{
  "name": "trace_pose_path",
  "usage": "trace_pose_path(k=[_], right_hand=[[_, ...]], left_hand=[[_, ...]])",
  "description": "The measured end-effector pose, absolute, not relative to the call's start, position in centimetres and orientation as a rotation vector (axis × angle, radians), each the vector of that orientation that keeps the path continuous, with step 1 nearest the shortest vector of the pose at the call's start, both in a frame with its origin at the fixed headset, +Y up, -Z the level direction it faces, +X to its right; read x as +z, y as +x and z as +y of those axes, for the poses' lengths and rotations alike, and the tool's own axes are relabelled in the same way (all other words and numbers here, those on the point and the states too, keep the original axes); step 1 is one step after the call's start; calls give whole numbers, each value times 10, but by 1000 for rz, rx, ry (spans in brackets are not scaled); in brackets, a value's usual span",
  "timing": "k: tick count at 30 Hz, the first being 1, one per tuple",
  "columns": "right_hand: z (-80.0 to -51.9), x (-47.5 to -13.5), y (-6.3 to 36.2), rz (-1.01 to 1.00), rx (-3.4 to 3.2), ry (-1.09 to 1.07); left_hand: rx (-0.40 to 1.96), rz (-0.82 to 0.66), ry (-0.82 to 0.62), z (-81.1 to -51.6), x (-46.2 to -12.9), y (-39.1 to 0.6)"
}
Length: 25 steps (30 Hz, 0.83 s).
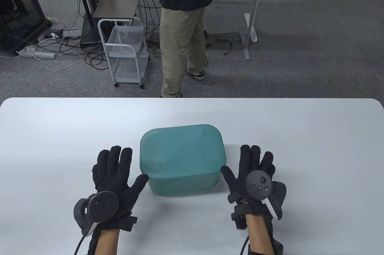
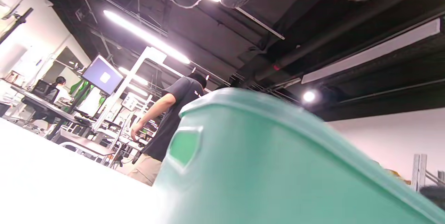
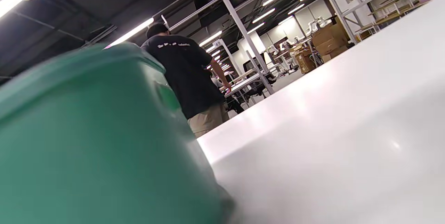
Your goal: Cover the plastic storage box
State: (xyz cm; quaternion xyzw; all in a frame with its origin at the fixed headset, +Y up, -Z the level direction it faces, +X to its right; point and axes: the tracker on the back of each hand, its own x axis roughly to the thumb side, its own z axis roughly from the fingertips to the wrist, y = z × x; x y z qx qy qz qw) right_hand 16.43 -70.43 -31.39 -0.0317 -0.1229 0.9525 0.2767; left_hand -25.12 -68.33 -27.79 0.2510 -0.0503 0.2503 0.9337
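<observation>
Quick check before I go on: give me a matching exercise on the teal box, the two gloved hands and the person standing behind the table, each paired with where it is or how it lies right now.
Things:
1. Teal translucent plastic storage box
2. Left hand in black sensor glove
3. Right hand in black sensor glove
4. Standing person in dark shirt and beige trousers

Places or states:
A. Open, fingers spread, to the right of the box
B. On the floor beyond the table's far edge
C. Lid on, in the middle of the white table
D. Open, fingers spread, to the left of the box

Pairs: 1-C, 2-D, 3-A, 4-B
</observation>
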Motion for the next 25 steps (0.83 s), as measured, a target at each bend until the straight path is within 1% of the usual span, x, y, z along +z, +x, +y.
trace_pose_path(k=[2, 3, 4, 5, 6, 7, 8, 10, 16, 25], right_hand=[[-725, -307, 171, -377, 2517, -99], [-731, -307, 173, -409, 2508, -107], [-733, -310, 176, -341, 2509, -138], [-736, -309, 177, -240, 2514, -113], [-737, -307, 177, -238, 2529, -90], [-737, -306, 176, -308, 2535, -113], [-738, -306, 176, -331, 2537, -114], [-740, -306, 174, -306, 2532, -104], [-745, -303, 170, -322, 2580, -89], [-748, -305, 167, -305, 2581, -80]], left_hand=[[531, -103, 509, -705, -279, -254], [527, -112, 481, -709, -281, -255], [517, -93, 452, -713, -283, -257], [517, -85, 449, -715, -283, -258], [529, -90, 440, -717, -284, -259], [540, -88, 431, -718, -284, -260], [546, -87, 430, -719, -283, -260], [568, -89, 437, -720, -282, -263], [664, -76, 455, -723, -277, -270], [662, -74, 443, -725, -279, -270]])
